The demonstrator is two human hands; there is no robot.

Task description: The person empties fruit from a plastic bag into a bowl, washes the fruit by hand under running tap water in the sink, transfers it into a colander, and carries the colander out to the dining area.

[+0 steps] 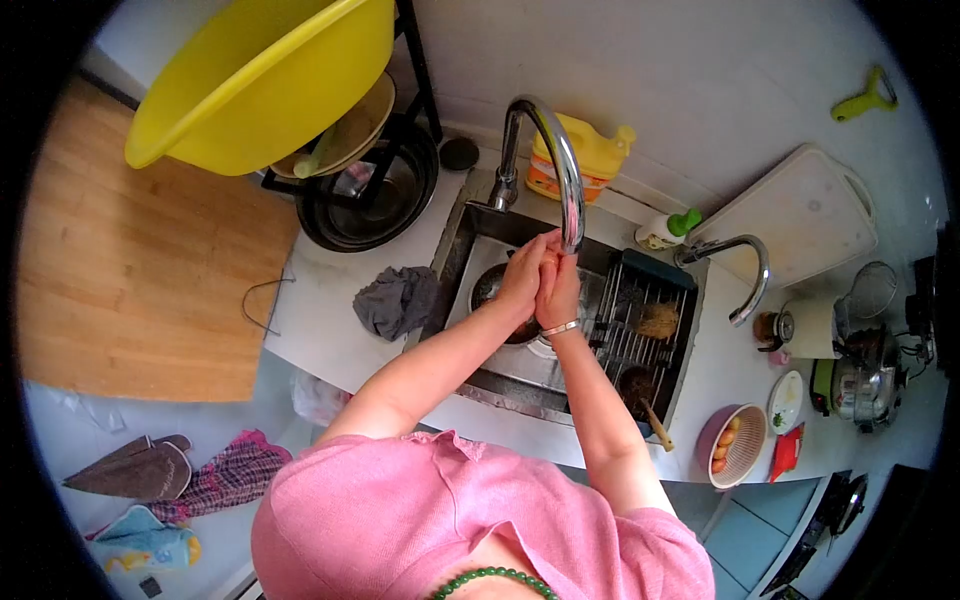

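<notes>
My left hand point(526, 274) and my right hand point(558, 287) are pressed together under the spout of the tall chrome faucet point(571, 170), above the sink point(500, 385). Their fingers are closed against each other; anything between them is hidden. A silver bracelet point(560, 328) circles my right wrist. Below my left hand a dark round pan or bowl point(487, 288) stands in the sink, partly covered by my forearm. Right of my hands, a wire drying rack point(612, 325) holds a tan scrubbing pad point(657, 321) and a brush with a wooden handle point(655, 425).
A grey cloth point(396, 302) lies left of the sink. Behind the faucet stands a yellow jug point(580, 155). A large yellow basin point(270, 85) overhangs at upper left. To the right are a smaller tap point(762, 270), a cutting board point(800, 215) and a colander point(745, 445) with several eggs.
</notes>
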